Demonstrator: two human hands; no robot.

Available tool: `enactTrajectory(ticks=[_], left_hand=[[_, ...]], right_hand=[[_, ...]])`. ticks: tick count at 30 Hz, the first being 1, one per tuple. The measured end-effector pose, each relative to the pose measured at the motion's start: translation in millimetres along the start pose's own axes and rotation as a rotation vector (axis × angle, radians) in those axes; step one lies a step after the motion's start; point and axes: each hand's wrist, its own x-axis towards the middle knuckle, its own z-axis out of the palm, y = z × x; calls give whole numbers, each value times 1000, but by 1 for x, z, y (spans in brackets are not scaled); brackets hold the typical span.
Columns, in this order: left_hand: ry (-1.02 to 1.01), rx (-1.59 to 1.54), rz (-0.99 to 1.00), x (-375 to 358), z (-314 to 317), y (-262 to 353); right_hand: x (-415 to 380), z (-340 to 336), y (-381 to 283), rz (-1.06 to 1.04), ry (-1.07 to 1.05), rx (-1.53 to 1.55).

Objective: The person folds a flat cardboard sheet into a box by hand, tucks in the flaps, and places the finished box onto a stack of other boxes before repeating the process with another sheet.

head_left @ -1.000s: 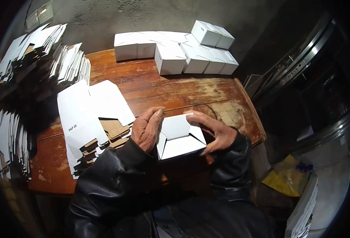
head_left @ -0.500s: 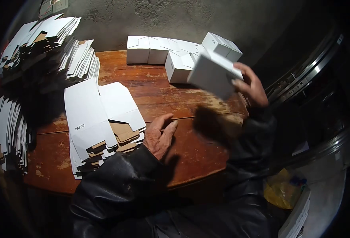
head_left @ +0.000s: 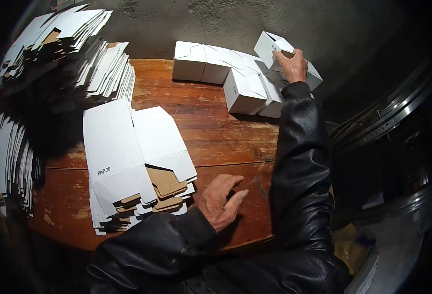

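My left hand (head_left: pixel 222 202) hovers over the wooden table, thumb and fingers apart and holding nothing. Just to its left lies a pile of flat white cartons (head_left: pixel 115 142) with brown insides; the top one is printed "PAP 20". At the back right, my right hand (head_left: pixel 293 66) reaches over the folded boxes, its fingers bent round the edge of a white box (head_left: pixel 265 46) with small print on its side. That box sits slightly tilted above its neighbours. My hand and sleeve hide part of the group, including where the fingertips meet the card.
A row of closed white boxes (head_left: pixel 189 61) stands along the back wall, with another printed box (head_left: pixel 245 92) in front. Tall stacks of flat cartons (head_left: pixel 110 73) rise at the left. Dark metal-edged equipment (head_left: pixel 387 127) borders the right side of the wooden table (head_left: pixel 216 130).
My right hand has carried a white box from the table's right side up and back to the box group. My left hand has shifted slightly right and nearer me. The view has shifted too.
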Motion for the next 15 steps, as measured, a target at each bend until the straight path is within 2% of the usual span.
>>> enactTrajectory(ticks=[8, 15], left_hand=[[-47, 19, 13, 0, 1, -2], [-78, 40, 13, 0, 0, -2]], right_hand=[[-3, 36, 13, -9, -4, -144], [-12, 39, 18, -114, 20, -254]])
